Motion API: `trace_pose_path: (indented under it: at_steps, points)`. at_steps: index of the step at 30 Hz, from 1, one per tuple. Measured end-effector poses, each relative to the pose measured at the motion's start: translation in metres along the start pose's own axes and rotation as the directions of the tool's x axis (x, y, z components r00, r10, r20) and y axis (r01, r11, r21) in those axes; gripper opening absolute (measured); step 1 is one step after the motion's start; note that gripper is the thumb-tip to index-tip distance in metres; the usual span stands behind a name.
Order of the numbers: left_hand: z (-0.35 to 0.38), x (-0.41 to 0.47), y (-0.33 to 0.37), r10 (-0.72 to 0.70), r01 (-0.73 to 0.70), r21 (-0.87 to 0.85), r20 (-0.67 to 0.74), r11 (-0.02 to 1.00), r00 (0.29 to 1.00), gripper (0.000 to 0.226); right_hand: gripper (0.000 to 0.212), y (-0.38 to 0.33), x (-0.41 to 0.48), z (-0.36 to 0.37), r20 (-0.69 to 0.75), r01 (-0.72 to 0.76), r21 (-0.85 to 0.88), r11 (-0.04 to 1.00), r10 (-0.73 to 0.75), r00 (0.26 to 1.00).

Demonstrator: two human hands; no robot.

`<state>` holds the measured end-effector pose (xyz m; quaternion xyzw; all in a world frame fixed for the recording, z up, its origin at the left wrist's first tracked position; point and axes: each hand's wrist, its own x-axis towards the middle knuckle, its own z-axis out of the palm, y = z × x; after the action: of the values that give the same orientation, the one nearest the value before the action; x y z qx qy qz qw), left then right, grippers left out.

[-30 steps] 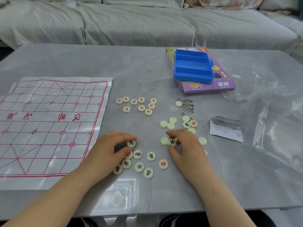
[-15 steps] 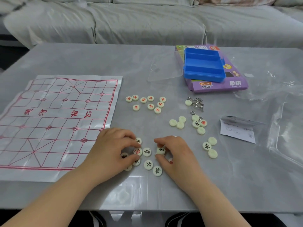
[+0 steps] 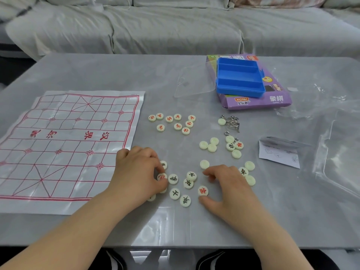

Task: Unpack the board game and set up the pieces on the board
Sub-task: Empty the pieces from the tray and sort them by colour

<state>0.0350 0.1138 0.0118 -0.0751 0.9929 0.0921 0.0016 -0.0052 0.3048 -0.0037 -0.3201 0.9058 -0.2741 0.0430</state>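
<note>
Board (image 3: 72, 145): one, flat on the left of the bench (image 3: 101, 75), no pieces on it; by my read setup proper hadn't started.
Left hand (image 3: 136, 172): curled, thumb and forefinger pinched the red-marked piece (image 3: 162, 176); probably pulling it out of the black ones.
Hidden pieces: at least three partly under the left hand; exact count unclear.
Red group (image 3: 177, 126): nine, face up, just right of the board and apart from the mix; looked like a pile sorted by colour.
Black pieces (image 3: 174, 193): five, face up between the hands, unsorted.
Stray red piece (image 3: 203, 190): one, between the right thumb and fingers, not clearly touched.
Blank trio (image 3: 212, 148): three, face down, bunched together; they'd need flipping before sorting.
Right hand (image 3: 226, 188): relaxed arch over the bench, gripped nothing I could see.
Far cluster (image 3: 236, 154): four pieces, two blank, two marked, near the metal rings (image 3: 231, 123); one more blank piece sat against the rings.
Blue tray (image 3: 239, 76): one, no pieces in it, on the purple box (image 3: 276, 99); unpacking looked done.
Edge pieces (image 3: 243, 171): three just right of the right hand, one black-marked, two blank.
Leaflet (image 3: 278, 154): one, right of the pieces, out of the way.
</note>
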Motion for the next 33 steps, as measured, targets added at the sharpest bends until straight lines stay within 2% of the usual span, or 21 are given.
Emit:
trace_pose_path:
  at_steps: [2,6,10,12,16,19,22,26,29,31,33]
  points:
    - [0.002,-0.002,0.000,0.000,0.000,0.003,-0.048,1.000,0.999,0.031,0.034,-0.004,-0.001,0.004,-0.039,0.023,-0.072,0.997,-0.026,0.999]
    - [0.002,-0.010,-0.004,0.022,-0.041,-0.092,-0.203,0.995,0.979,0.047,0.026,-0.006,0.002,0.001,-0.053,0.044,-0.089,0.995,-0.049,0.997]
    - [-0.007,-0.002,-0.014,-0.032,-0.021,-0.189,-0.272,0.982,0.962,0.029,0.026,-0.007,0.015,-0.009,-0.088,0.011,0.080,0.997,-0.004,0.996]
    - [-0.012,0.012,-0.017,-0.054,-0.017,-0.232,-0.296,0.972,0.953,0.026,0.025,-0.009,0.034,-0.014,-0.097,0.005,0.056,0.998,0.000,0.995]
    - [-0.010,0.056,-0.018,-0.077,0.032,-0.171,-0.261,0.985,0.962,0.021,0.023,-0.016,0.088,-0.005,-0.054,-0.022,-0.043,0.999,0.020,0.998]
    - [-0.003,0.083,-0.017,-0.054,0.022,-0.120,-0.262,0.992,0.964,0.035,0.023,-0.015,0.117,0.006,-0.098,-0.034,-0.098,0.995,0.024,0.995]
    - [0.003,0.100,-0.014,-0.020,0.008,-0.044,-0.278,0.999,0.960,0.030,0.027,-0.010,0.132,0.014,-0.159,-0.042,-0.137,0.990,0.020,0.987]
    - [0.007,0.101,-0.014,0.006,-0.049,-0.119,-0.333,0.992,0.943,0.045,0.034,-0.004,0.128,0.011,-0.203,-0.048,-0.101,0.994,0.026,0.979]
    - [0.007,0.088,-0.015,0.029,-0.088,-0.171,-0.321,0.981,0.947,0.034,0.033,0.001,0.106,-0.004,-0.203,-0.053,-0.049,0.997,0.042,0.978]
    - [0.005,0.076,-0.011,0.056,-0.130,-0.213,-0.320,0.968,0.946,0.036,0.030,0.008,0.083,-0.015,-0.204,-0.109,-0.002,0.994,0.106,0.973]
    - [0.000,0.059,0.000,0.064,-0.143,-0.294,-0.261,0.945,0.963,0.037,0.027,0.017,0.056,-0.023,-0.219,-0.168,0.047,0.985,0.174,0.960]
